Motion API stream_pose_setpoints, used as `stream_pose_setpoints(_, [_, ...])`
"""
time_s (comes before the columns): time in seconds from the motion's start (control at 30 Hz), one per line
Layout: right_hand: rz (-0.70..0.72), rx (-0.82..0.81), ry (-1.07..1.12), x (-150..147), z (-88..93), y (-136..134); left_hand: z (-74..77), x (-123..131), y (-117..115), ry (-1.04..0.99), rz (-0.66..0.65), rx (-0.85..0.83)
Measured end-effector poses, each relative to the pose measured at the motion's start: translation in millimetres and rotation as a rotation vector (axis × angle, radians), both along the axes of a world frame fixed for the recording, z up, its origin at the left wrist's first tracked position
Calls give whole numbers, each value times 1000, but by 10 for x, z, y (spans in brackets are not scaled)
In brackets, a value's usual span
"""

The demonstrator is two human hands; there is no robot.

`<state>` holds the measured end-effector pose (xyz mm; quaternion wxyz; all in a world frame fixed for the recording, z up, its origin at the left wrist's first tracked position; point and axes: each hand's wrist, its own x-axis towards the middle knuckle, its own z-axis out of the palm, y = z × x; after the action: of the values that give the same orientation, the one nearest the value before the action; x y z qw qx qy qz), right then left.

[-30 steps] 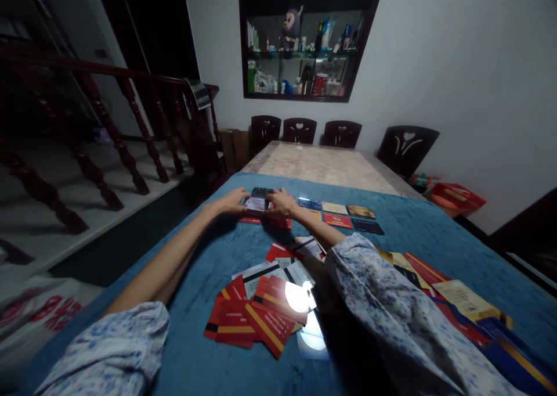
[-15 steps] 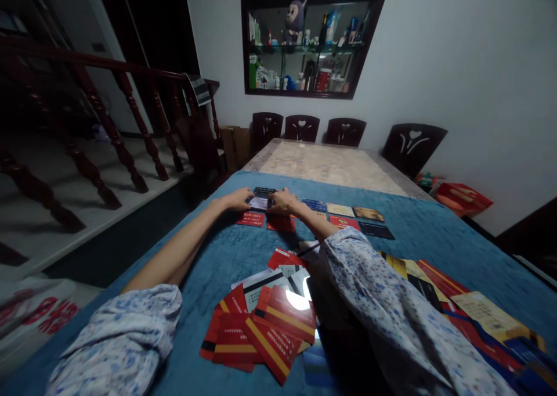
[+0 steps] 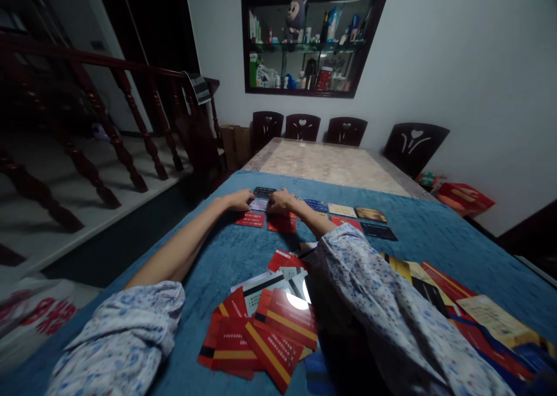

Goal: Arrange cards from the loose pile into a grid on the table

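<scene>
Toward the far part of the blue cloth, a pale silvery card (image 3: 259, 204) lies between my two hands. My left hand (image 3: 239, 200) has its fingers curled at the card's left edge. On the opposite edge, the bent fingers of my right hand (image 3: 281, 201) grip it, partly hiding that side. Just beyond lies a black card (image 3: 264, 191). Nearer me are two red cards, one on the left (image 3: 249, 219) and one under my right wrist (image 3: 282, 224). A row continues rightward with a blue card (image 3: 315, 205), a cream card (image 3: 342, 211) and a dark card (image 3: 379, 231).
A loose heap of red and grey cards (image 3: 261, 332) lies close to me, and another mixed pile (image 3: 487, 320) spreads at the right. Beyond the blue cloth (image 3: 209, 262) is the bare stone tabletop (image 3: 317, 161). Several dark chairs (image 3: 302, 128) line the far side.
Both hands stay at the pale card with almost no movement. The view has shifted very slightly.
</scene>
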<state>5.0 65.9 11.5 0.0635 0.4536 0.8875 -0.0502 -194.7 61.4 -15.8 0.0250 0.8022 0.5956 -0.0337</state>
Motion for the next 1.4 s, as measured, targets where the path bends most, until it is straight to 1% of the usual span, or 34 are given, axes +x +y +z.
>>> stream_pose_setpoints(0.13, [-2,-6,-1,9,21,-8,44,47,4,38,-3,-63])
stream_pose_setpoints(0.33, [10,14,27,13,17,-15,90,126,-60,117,24,-83])
stream_pose_setpoints(0.47, [19,25,44,-9,-10,-11,83,123,-87,99,49,-80])
stream_pose_setpoints(0.6, [21,18,34,-25,-19,-16,58,105,-89,90,38,-63])
stream_pose_setpoints(0.8, [14,24,22,-27,17,-78,61,86,-110,43,20,-30])
stream_pose_setpoints(0.93, [38,45,10,8,51,-133,80,65,-156,34,30,-27])
stream_pose_setpoints(1.0, [55,57,7,50,72,-157,81,41,-198,32,51,2])
stream_pose_setpoints(1.07, [70,73,14,109,90,-171,75,13,-258,11,73,67])
stream_pose_setpoints(1.2, [102,103,34,251,99,-172,66,-7,-436,-53,92,163])
stream_pose_setpoints(1.3, [92,125,68,351,92,-187,72,41,-599,-102,77,186])
stream_pose_setpoints(1.4, [91,131,96,442,95,-254,86,134,-758,-161,29,226])
